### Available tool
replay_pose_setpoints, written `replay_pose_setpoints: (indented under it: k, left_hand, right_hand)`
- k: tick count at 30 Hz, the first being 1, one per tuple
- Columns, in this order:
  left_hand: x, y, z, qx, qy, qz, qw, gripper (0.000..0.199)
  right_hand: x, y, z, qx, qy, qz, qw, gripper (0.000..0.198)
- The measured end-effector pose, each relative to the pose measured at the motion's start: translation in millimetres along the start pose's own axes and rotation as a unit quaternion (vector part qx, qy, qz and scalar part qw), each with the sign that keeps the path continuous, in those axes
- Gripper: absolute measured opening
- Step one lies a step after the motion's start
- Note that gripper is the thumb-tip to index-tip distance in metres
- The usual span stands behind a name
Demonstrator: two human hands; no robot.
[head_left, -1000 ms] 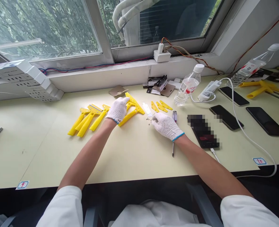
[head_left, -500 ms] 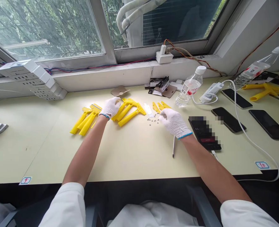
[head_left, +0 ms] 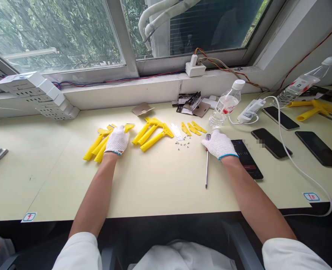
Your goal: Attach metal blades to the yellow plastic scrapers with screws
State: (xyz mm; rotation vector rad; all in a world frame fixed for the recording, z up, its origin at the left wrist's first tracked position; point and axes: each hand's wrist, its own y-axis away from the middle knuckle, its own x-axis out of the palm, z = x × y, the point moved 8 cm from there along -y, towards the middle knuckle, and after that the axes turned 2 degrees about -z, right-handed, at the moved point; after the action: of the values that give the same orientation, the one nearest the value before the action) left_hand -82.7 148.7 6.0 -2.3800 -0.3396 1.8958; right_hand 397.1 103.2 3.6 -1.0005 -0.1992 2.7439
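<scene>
My left hand (head_left: pixel 117 141), in a white knit glove, is closed on a yellow scraper (head_left: pixel 129 127), whose head sticks out past the fingers. Two more yellow scrapers (head_left: pixel 92 145) lie just left of it, partly covered by the hand. My gloved right hand (head_left: pixel 220 144) has its fingers on the handle of a screwdriver (head_left: pixel 207 170) lying on the table, shaft toward me. Between the hands lie yellow scraper handles (head_left: pixel 154 140), white blades (head_left: pixel 177 132), several small screws (head_left: pixel 178 149) and three flat yellow plates (head_left: pixel 194 129).
A water bottle (head_left: pixel 224 107) stands behind my right hand, near a charger (head_left: pixel 250 110) with a white cable. Phones (head_left: pixel 272 142) lie to the right. Cardboard pieces (head_left: pixel 142 109) lie along the sill, and stacked white boxes (head_left: pixel 42 95) stand at the left.
My left hand has moved left from the middle scraper handles onto the left group. My right hand has shifted right and slightly down, away from the yellow plates, onto the screwdriver handle.
</scene>
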Motion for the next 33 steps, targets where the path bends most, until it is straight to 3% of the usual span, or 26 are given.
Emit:
replay_pose_setpoints:
  k: [3,5,7,10,13,16,19,26,33]
  left_hand:
    - [-34.0,9.9,-3.8,-0.012,0.171,-0.073,0.982,0.063]
    - [-48.2,25.6,-15.7,-0.026,0.353,-0.048,0.934,0.07]
    - [-48.6,49.1,-46.4,-0.014,0.518,0.051,0.854,0.067]
    - [-26.2,96.9,-102.5,-0.016,0.634,0.235,0.737,0.061]
    - [8.4,135.7,-139.1,-0.034,0.654,0.339,0.675,0.052]
    - [36.9,153.5,-154.5,-0.042,0.649,0.387,0.654,0.052]
    - [49.7,159.3,-157.6,-0.041,0.63,0.42,0.652,0.049]
    - [50.9,159.3,-156.9,-0.038,0.621,0.426,0.657,0.051]
    - [53.5,159.9,-156.4,-0.041,0.619,0.429,0.657,0.049]
  right_hand:
    - [-6.3,-4.3,-20.8,0.108,0.036,0.04,0.993,0.03]
    - [-11.7,-5.1,-15.0,0.108,-0.097,0.043,0.988,0.016]
    - [-18.2,-3.4,-4.8,0.109,-0.295,0.018,0.949,0.018]
    - [-25.0,1.9,14.6,0.082,-0.492,-0.026,0.867,0.034]
    - [-34.5,8.9,28.2,0.032,-0.538,-0.103,0.836,0.035]
    - [-43.1,17.1,36.5,-0.029,-0.507,-0.172,0.844,0.031]
    - [-40.6,21.8,43.4,-0.067,-0.46,-0.167,0.87,0.03]
    - [-35.6,27.5,48.4,-0.08,-0.406,-0.16,0.896,0.026]
    - [-34.4,25.1,44.9,-0.09,-0.419,-0.161,0.889,0.029]
